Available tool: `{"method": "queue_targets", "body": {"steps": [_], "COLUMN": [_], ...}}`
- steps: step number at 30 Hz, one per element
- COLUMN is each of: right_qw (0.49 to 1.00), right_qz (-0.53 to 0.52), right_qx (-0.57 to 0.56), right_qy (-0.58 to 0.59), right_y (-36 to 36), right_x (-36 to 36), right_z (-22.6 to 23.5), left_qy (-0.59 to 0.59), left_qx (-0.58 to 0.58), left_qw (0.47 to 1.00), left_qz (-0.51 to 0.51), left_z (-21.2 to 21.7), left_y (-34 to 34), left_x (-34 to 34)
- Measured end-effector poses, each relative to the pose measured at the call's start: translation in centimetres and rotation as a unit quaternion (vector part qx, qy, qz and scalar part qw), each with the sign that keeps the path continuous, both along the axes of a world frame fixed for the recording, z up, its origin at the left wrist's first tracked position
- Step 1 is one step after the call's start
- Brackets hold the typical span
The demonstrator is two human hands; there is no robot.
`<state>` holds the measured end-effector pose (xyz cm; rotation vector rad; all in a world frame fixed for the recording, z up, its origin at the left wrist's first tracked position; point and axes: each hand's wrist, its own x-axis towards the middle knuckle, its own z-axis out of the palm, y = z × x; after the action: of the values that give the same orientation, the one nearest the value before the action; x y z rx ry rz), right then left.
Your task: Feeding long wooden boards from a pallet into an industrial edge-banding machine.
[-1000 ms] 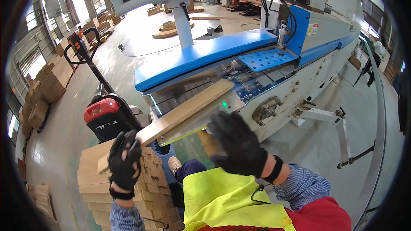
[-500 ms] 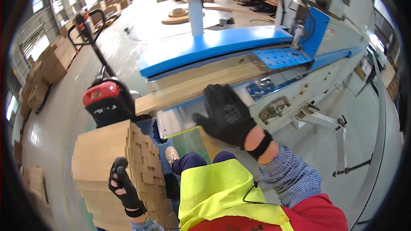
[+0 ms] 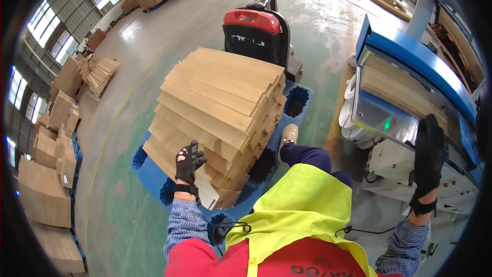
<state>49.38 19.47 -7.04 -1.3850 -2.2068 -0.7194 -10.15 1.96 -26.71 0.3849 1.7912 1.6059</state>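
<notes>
My left hand [image 3: 189, 163], in a black glove with worn holes, hovers over the near left part of a stack of thin wooden boards [image 3: 210, 77]. Its fingers are apart and loosely bent, with nothing visible in them. The stack, uneven along its sides, rests on a blue plastic pallet [image 3: 143, 169]. On the right, my gloved right hand [image 3: 429, 156] is seen edge-on, fingers stretched out beside the metal bed [image 3: 384, 115] of a machine. Whether it touches the bed is unclear. A wooden board [image 3: 405, 84] lies on the machine under its blue cover [image 3: 410, 51].
A red and black pallet truck [image 3: 253, 31] stands just beyond the stack. More stacks of boards [image 3: 43, 190] line the left side on pallets. My shoe [image 3: 289, 136] is beside the blue pallet. A cable [image 3: 230, 224] hangs across my yellow apron.
My view has swung left, bringing the board stack to the middle and the machine to the right. My left hand now reaches over the stack; my right hand remains by the machine.
</notes>
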Motion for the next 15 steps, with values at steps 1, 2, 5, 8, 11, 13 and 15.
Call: {"method": "queue_targets", "body": {"steps": [1, 2, 5, 8, 11, 13, 15], "right_qw": [1.0, 0.998, 0.984, 0.998, 0.999, 0.999, 0.986], "right_qz": [-0.007, -0.014, 0.036, -0.032, -0.03, -0.013, 0.003], "right_qx": [0.0, 0.0, 0.123, -0.026, -0.01, 0.031, 0.11], "right_qy": [-0.028, -0.056, -0.122, 0.052, 0.029, -0.029, -0.123], "right_y": [0.0, -0.1, 0.0, 0.4, -0.2, -0.2, -0.2], "right_x": [1.1, 1.6, -0.1, -0.8, -0.4, 0.2, 0.7], "right_z": [0.1, 0.1, 0.9, 0.1, 0.6, 0.6, 0.4], "left_qy": [-0.01, -0.019, 0.009, 0.042, 0.133, 0.245, 0.231], "left_qx": [-0.029, -0.059, -0.06, -0.104, -0.175, -0.182, -0.203], "left_qw": [1.0, 0.998, 0.998, 0.993, 0.975, 0.952, 0.951], "left_qz": [0.005, 0.009, -0.018, -0.036, -0.027, -0.011, -0.027], "left_z": [0.3, 0.5, -0.3, -2.0, -2.9, -3.2, -3.6], "left_y": [0.7, 1.3, 3.8, 6.9, 9.0, 9.6, 9.3], "left_x": [0.6, 0.8, -0.1, -1.5, -1.7, -1.5, -1.4]}}
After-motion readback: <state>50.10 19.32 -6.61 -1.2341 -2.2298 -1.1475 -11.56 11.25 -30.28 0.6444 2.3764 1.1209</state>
